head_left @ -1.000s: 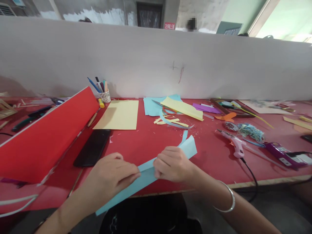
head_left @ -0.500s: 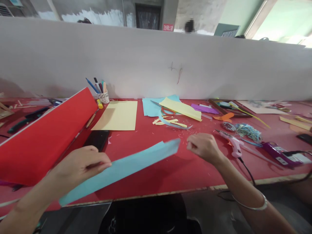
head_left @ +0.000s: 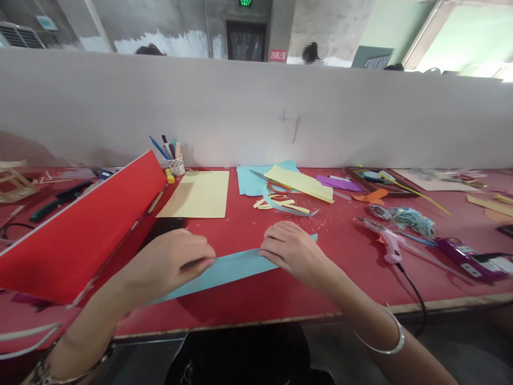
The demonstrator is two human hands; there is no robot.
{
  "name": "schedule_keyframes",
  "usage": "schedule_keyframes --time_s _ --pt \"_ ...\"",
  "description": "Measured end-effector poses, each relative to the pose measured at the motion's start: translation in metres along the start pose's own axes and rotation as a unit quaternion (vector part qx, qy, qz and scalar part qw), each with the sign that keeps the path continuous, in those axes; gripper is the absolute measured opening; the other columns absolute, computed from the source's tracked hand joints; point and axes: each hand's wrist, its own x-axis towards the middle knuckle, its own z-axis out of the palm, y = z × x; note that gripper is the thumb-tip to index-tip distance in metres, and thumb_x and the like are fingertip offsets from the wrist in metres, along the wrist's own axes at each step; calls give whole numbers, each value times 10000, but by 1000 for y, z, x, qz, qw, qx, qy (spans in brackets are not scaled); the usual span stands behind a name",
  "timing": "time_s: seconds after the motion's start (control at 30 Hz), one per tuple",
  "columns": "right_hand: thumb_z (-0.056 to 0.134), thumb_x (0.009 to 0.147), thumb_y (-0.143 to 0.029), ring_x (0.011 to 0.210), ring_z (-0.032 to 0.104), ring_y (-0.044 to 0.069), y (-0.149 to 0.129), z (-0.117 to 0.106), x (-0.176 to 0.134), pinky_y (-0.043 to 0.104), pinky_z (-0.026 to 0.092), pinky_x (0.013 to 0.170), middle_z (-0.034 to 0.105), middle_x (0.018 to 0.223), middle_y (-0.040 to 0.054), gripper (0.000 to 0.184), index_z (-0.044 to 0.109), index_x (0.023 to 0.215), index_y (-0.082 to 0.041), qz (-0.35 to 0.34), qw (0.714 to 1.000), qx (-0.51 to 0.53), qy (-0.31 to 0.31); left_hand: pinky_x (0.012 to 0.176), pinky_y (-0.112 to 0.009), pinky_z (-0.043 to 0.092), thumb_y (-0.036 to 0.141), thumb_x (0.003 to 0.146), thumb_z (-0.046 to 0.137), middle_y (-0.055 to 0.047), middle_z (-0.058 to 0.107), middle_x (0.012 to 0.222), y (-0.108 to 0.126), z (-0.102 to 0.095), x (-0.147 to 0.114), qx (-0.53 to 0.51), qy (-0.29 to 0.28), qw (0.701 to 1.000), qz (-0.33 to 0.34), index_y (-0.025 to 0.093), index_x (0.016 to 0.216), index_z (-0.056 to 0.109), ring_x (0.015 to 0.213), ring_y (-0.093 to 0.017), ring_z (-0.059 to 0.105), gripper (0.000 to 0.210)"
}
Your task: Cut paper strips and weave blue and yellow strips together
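A long strip of light blue paper [head_left: 234, 269] stretches between my two hands above the red table, sloping up to the right. My left hand [head_left: 176, 264] pinches it toward its left part, thumb against curled fingers. Over the right part, my right hand [head_left: 292, 248] grips the strip with its fingers bent down, and a blue tip sticks out beyond it. Just behind my hands lie curled yellow paper strips [head_left: 294, 205] and scissors with orange handles [head_left: 278, 187], partly under a folded yellow sheet [head_left: 300, 183].
A red board box [head_left: 88, 230] leans at the left, near a cup of pens [head_left: 175, 163]. One yellow sheet [head_left: 204, 193] lies flat behind my left hand. On the right are a pink glue gun [head_left: 390, 246] with its cord and a purple power strip [head_left: 467, 259]. A white partition [head_left: 224, 107] borders the table.
My right hand has moved left and taken hold of the blue strip, which only my left hand held before. The strip now lies flatter, and the view has tilted up slightly.
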Motion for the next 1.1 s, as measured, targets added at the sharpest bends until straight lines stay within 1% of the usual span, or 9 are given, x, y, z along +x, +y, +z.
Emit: schedule_keyframes --time_s 0.1,0.2,0.3,0.43,0.67,0.83,0.93,1.03,1.1 --pt "309 905 -279 536 430 101 0 7 7 230 298 552 513 578 -4 361 544 656 -165 -19 999 37 19 550 -241 340 204 851 343 7 610 701 8 8 15 78 43 996 28 181 840 564 585 -121 518 223" --pt "282 911 -317 473 365 88 -3 10 12 222 252 504 453 501 -19 425 492 575 -162 -21 997 72 35 483 -261 289 117 817 324 21 504 511 18 18 33 184 78 974 104 174 595 494 464 -122 439 285" --pt "282 911 -316 461 331 83 -5 7 13 216 247 499 409 478 -33 427 460 554 -166 -23 993 111 31 476 -261 273 97 799 336 38 448 471 22 22 41 241 127 950 154 179 557 441 429 -112 389 277" --pt "322 902 -294 472 337 81 0 -1 6 204 276 520 414 481 -38 385 471 570 -168 -24 988 152 6 473 -256 263 101 807 335 53 408 457 17 21 35 263 157 934 181 185 563 418 418 -106 345 270" --pt "334 896 -288 501 422 89 24 -15 -12 204 352 567 516 519 -11 359 523 614 -169 -7 988 153 -6 499 -250 289 74 792 353 60 396 450 -5 13 8 281 182 930 150 194 554 433 430 -105 321 278" --pt "321 892 -328 506 481 97 44 -26 -31 207 375 527 550 547 -1 382 524 604 -181 33 991 126 -20 504 -258 291 80 786 347 50 422 440 -29 7 -23 298 142 940 87 209 527 428 427 -115 347 300" --pt "353 876 -315 487 483 95 56 -34 -41 204 366 480 537 536 -7 342 509 601 -184 109 986 121 17 501 -273 267 99 780 338 43 480 462 -45 7 -42 264 169 949 -30 213 533 423 428 -119 388 286" --pt "391 845 -239 527 483 109 61 -36 -40 225 375 518 535 572 -2 237 515 650 -185 123 986 91 63 492 -243 300 208 787 344 35 525 517 -54 14 -46 115 177 957 -198 211 579 457 487 -121 466 237" --pt "414 811 -184 614 491 129 58 -34 -33 257 389 596 547 654 17 166 534 697 -185 100 989 61 93 480 -218 339 312 787 369 40 530 531 -54 23 -40 -41 160 951 -262 200 606 478 500 -113 486 239"
